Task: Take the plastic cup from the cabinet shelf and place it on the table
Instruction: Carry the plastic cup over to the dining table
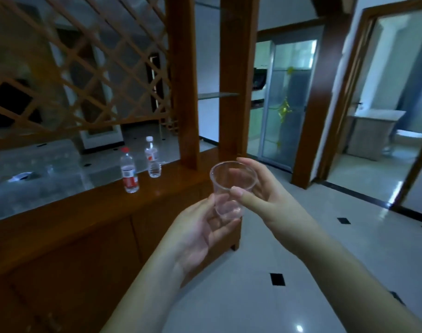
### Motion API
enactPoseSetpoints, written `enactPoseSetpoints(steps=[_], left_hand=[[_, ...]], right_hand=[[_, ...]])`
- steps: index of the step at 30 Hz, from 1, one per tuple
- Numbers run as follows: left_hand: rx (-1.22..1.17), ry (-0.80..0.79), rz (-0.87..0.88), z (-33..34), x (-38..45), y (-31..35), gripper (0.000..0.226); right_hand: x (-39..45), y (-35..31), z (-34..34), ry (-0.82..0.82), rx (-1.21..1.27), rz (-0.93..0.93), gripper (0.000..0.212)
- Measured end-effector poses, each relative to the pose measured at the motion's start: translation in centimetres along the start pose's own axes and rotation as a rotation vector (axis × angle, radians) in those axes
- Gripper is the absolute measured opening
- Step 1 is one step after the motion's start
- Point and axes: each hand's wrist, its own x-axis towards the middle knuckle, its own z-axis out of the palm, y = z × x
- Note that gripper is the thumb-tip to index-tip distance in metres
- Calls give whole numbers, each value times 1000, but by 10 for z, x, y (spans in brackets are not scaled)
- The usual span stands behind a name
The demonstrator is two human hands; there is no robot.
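Clear thin-walled plastic cup (pixel 231 188) sat upright between both hands: right hand (pixel 265 191) pinched rim, left hand (pixel 200 227) cradled base. Over-squeezing could buckle it.

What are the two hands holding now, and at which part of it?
Both hold one clear, empty plastic cup, upright. The right hand grips its upper wall just under the rim, thumb in front; the left hand supports its base.

A home: wooden lattice cabinet (pixel 89 231), tiled floor (pixel 301 248), bathroom doorway (pixel 363 97).
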Motion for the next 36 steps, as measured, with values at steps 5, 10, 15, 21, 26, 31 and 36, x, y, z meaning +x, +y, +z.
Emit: enactPoseSetpoints(steps=[5,10,15,21,26,31,36], left_hand=[[-2,-159,-126,106,28,-77,27],[32,-244,-262,208,42,-146,30],[54,-315,-382,295,44,-196,36],[69,-421,-476,372,56,-242,41],[58,-496,-547,416,84,-273,42],[73,-562,-621,443,131,-294,44],[95,-624,-684,463,187,-306,43]], right_hand=[[-73,0,-106,204,-31,67,64],[-147,-6,-201,377,-91,126,67],[-206,-12,-271,547,-115,171,68],[-249,-15,-334,722,-155,190,74],[-259,-6,-379,825,-204,212,74],[-251,15,-420,901,-240,229,71],[-227,32,-459,961,-298,270,87]])
